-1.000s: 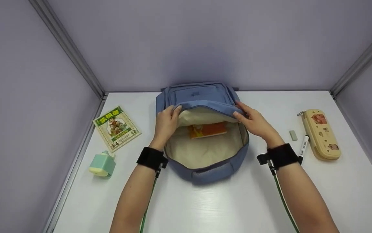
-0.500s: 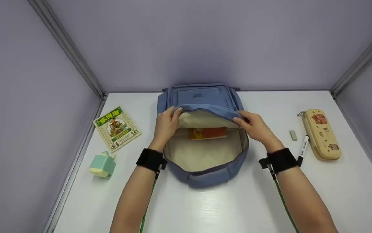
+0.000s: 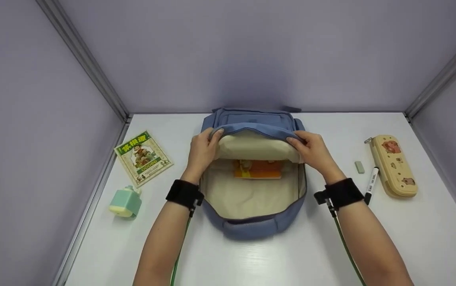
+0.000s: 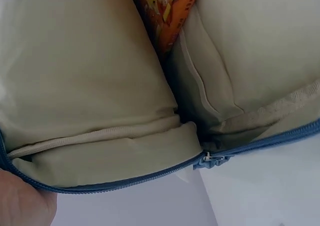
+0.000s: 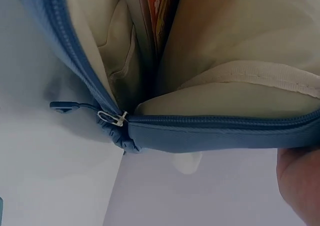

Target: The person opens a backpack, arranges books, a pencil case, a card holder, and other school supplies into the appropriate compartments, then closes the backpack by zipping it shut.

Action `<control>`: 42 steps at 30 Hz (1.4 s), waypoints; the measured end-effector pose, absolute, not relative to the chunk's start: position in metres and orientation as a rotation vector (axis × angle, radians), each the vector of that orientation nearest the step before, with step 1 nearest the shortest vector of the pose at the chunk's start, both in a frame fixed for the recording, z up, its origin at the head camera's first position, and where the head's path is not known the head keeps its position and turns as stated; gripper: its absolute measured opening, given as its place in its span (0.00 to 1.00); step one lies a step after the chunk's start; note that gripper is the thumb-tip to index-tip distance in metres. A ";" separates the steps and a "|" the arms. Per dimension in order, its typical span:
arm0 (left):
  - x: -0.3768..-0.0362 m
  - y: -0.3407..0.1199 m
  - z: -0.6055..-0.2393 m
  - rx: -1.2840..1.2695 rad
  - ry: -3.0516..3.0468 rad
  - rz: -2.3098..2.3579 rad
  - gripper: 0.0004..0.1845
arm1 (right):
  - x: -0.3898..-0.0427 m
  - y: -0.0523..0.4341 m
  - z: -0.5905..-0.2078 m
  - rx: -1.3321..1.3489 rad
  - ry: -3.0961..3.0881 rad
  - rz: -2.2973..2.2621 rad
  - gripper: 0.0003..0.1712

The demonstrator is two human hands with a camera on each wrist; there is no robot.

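Observation:
A blue backpack lies on the table with its main compartment unzipped, the cream lining showing. My left hand pinches the upper flap's edge at its left corner, thumb on the inner side. At the right corner of the same edge, my right hand grips the flap likewise. Deep inside lies an orange book, partly covered by the raised flap. The left wrist view shows the book's orange cover between the two lining walls; a zipper pull hangs at the side in the right wrist view.
Left of the backpack lie a green-and-cream booklet and a mint-and-yellow bottle-like item. On the right are a small grey-green eraser, a white marker with a black cap and a yellow pencil case. Panels wall the table.
The backpack has shifted toward me and slightly right, its near edge now lower in the head view. Its flap stands more upright, and more of the orange book shows. Both hands keep their hold.

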State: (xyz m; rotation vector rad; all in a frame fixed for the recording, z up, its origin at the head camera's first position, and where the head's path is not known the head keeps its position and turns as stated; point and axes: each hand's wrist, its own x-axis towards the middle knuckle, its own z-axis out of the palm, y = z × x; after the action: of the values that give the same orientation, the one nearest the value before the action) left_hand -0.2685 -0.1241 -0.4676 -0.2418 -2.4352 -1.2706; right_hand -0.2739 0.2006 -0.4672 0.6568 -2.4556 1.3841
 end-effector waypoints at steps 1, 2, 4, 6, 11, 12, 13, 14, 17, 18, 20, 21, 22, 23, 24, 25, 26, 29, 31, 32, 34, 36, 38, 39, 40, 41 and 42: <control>-0.269 -0.125 -0.469 -0.243 -2.433 -1.268 0.22 | -0.276 0.200 -0.467 0.647 -2.464 1.394 0.07; -0.269 -0.126 -0.470 -0.246 -2.433 -1.275 0.22 | -0.279 0.200 -0.467 0.638 -2.473 1.403 0.07; -0.268 -0.129 -0.472 -0.253 -2.440 -1.303 0.22 | -0.284 0.199 -0.467 0.619 -2.487 1.416 0.09; -0.267 -0.134 -0.473 -0.277 -2.466 -1.348 0.22 | -0.287 0.197 -0.468 0.600 -2.492 1.412 0.09; -0.262 -0.157 -0.480 -0.315 -2.564 -1.487 0.22 | -0.292 0.194 -0.468 0.529 -2.462 1.430 0.09; -0.262 -0.163 -0.484 -0.298 -2.574 -1.512 0.23 | -0.292 0.194 -0.468 0.512 -2.454 1.441 0.09; -0.262 -0.168 -0.487 -0.272 -2.580 -1.537 0.24 | -0.292 0.195 -0.468 0.492 -2.446 1.457 0.09; -0.262 -0.174 -0.491 -0.238 -2.575 -1.557 0.26 | -0.292 0.195 -0.469 0.475 -2.442 1.471 0.10; -0.264 -0.192 -0.503 -0.096 -2.562 -1.572 0.28 | -0.293 0.197 -0.471 0.424 -2.422 1.505 0.12; -0.265 -0.198 -0.508 -0.052 -2.571 -1.553 0.27 | -0.293 0.197 -0.472 0.410 -2.417 1.514 0.12; -0.266 -0.209 -0.519 0.039 -2.626 -1.453 0.25 | -0.294 0.198 -0.473 0.382 -2.411 1.533 0.13; -0.266 -0.214 -0.525 0.090 -2.673 -1.388 0.24 | -0.294 0.198 -0.473 0.368 -2.409 1.540 0.14; -0.266 -0.218 -0.530 0.141 -2.725 -1.319 0.23 | -0.294 0.198 -0.473 0.355 -2.409 1.541 0.14; -0.265 -0.222 -0.535 0.193 -2.786 -1.240 0.22 | -0.294 0.198 -0.473 0.343 -2.410 1.541 0.14; -0.263 -0.225 -0.539 0.239 -2.861 -1.144 0.22 | -0.294 0.197 -0.473 0.332 -2.409 1.543 0.14; -0.262 -0.228 -0.542 0.289 -2.942 -1.052 0.23 | -0.294 0.197 -0.473 0.321 -2.411 1.540 0.14; -0.260 -0.231 -0.546 0.344 -3.021 -0.975 0.25 | -0.294 0.196 -0.474 0.309 -2.411 1.536 0.14; -0.254 -0.236 -0.554 0.488 -3.211 -0.741 0.33 | -0.295 0.195 -0.473 0.266 -2.424 1.519 0.14; -0.251 -0.239 -0.559 0.571 -3.275 -0.641 0.37 | -0.295 0.194 -0.473 0.237 -2.443 1.494 0.15; -0.249 -0.240 -0.561 0.605 -3.283 -0.617 0.38 | -0.295 0.194 -0.472 0.223 -2.452 1.487 0.15; -0.247 -0.243 -0.564 0.653 -3.271 -0.571 0.39 | -0.295 0.193 -0.472 0.202 -2.466 1.473 0.15; -0.245 -0.244 -0.567 0.671 -3.261 -0.551 0.39 | -0.295 0.192 -0.471 0.190 -2.475 1.459 0.16; -0.243 -0.245 -0.569 0.673 -3.259 -0.538 0.38 | -0.295 0.192 -0.470 0.181 -2.486 1.452 0.17; -0.243 -0.245 -0.571 0.675 -3.259 -0.536 0.38 | -0.295 0.191 -0.470 0.182 -2.491 1.441 0.17; -0.243 -0.246 -0.571 0.669 -3.264 -0.541 0.37 | -0.296 0.191 -0.469 0.182 -2.497 1.431 0.18; -0.243 -0.245 -0.571 0.663 -3.267 -0.547 0.37 | -0.296 0.191 -0.469 0.184 -2.503 1.422 0.19; -0.243 -0.245 -0.571 0.657 -3.271 -0.552 0.36 | -0.296 0.191 -0.469 0.187 -2.509 1.405 0.19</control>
State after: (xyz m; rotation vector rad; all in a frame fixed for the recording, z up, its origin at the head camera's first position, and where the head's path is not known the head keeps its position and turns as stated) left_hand -0.2427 -0.2446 -0.5710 0.6574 -3.2705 -0.5519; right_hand -0.2963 0.1912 -0.4689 0.1867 -2.5089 1.4045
